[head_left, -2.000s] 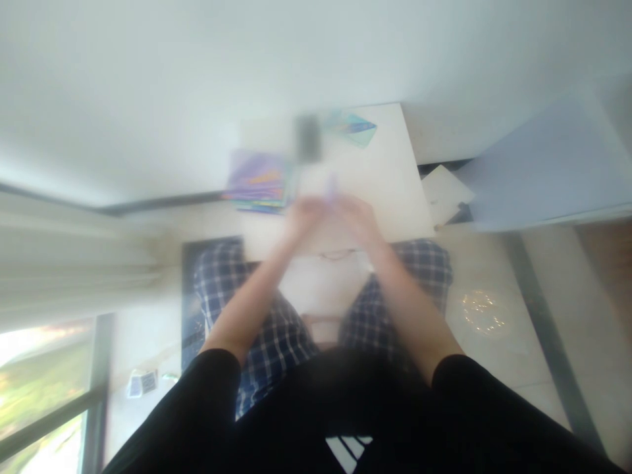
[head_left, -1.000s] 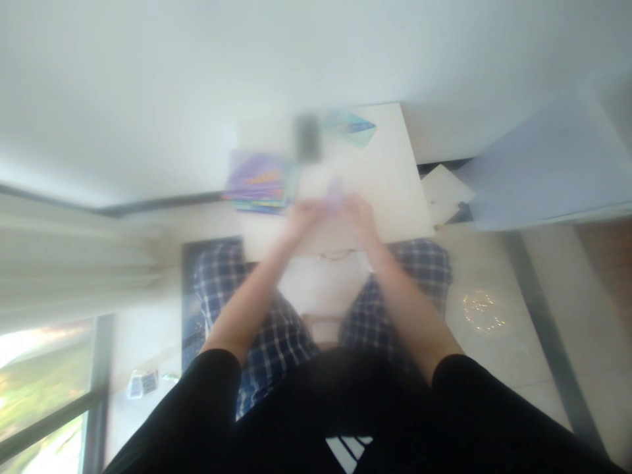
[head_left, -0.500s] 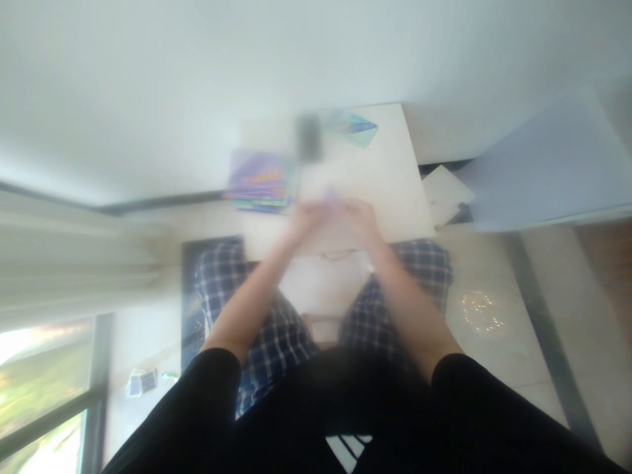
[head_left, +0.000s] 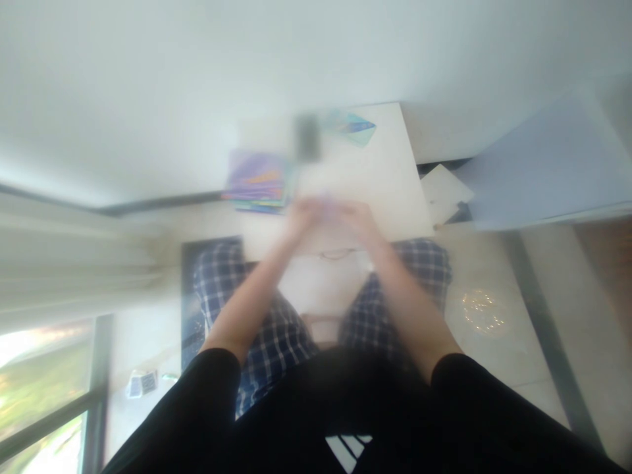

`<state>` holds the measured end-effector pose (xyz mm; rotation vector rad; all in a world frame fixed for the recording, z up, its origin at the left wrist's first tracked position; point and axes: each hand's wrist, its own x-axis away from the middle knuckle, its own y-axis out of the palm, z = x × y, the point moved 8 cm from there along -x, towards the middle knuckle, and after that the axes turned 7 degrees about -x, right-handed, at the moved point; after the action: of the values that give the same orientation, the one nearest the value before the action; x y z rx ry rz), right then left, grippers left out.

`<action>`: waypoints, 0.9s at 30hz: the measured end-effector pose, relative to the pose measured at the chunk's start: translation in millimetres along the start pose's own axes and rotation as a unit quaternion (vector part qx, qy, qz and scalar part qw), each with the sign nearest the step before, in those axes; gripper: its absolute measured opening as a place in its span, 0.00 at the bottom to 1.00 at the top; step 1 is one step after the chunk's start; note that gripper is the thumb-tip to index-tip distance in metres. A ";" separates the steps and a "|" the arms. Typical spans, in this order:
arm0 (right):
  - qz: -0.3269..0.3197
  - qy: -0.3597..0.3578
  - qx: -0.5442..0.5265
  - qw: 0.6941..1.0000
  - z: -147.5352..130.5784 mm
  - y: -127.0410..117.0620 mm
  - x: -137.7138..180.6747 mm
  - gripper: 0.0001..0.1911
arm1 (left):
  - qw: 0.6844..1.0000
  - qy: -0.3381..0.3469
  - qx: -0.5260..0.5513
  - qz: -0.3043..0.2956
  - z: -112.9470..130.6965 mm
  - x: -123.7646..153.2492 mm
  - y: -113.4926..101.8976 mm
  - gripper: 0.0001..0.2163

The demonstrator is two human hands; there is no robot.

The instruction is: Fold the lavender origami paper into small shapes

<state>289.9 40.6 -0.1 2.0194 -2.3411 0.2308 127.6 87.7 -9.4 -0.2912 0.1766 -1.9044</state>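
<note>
My left hand (head_left: 305,214) and my right hand (head_left: 357,216) meet over the near part of the white table (head_left: 365,178). Between their closed fingertips is a small purple thing (head_left: 328,205), too blurred to name its kind; it may be paper. Left of my left hand lies a stack of colourful flat sheets or packets (head_left: 257,181), mostly purple with some orange. Beyond my hands rests a dark grey rectangular object (head_left: 309,137), smeared by haze. Further right at the back is a flat teal and blue piece (head_left: 360,129) with angled edges.
The table stands against a pale wall (head_left: 316,52). Right of it are a white panel (head_left: 444,194) and a large grey-lilac surface (head_left: 548,164). My knees in checked trousers (head_left: 419,270) flank the table's front. A small patterned item (head_left: 142,383) lies on the floor at left.
The purple thing's tip shows slightly lower and flatter between my fingers. Both hands stay in nearly the same place, and the things on the table have not moved.
</note>
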 end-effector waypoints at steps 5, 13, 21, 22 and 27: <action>-0.044 -0.009 -0.006 0.999 -5.2 8.3 4.0 0.23 | 0.999 -0.014 -0.027 0.042 -10.6 -5.6 -8.2 0.12; -0.034 -0.003 0.056 0.998 0.1 5.5 2.2 0.25 | 0.996 -0.077 0.028 0.027 -15.5 -4.7 -5.8 0.13; -0.060 -0.011 0.072 0.996 -6.7 9.8 4.2 0.21 | 0.994 -0.081 0.054 0.055 -7.5 3.9 -9.5 0.09; -0.062 -0.011 0.074 0.995 -7.2 9.9 4.5 0.21 | 0.995 -0.072 0.048 0.050 -6.4 3.2 -9.3 0.09; -0.059 -0.018 0.080 0.995 -6.7 8.0 5.3 0.20 | 0.997 -0.064 0.033 0.032 -14.6 -4.6 -8.0 0.13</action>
<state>280.8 37.5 6.5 2.2427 -2.2820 0.3915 117.7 94.5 -21.8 -0.3566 0.0371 -1.8175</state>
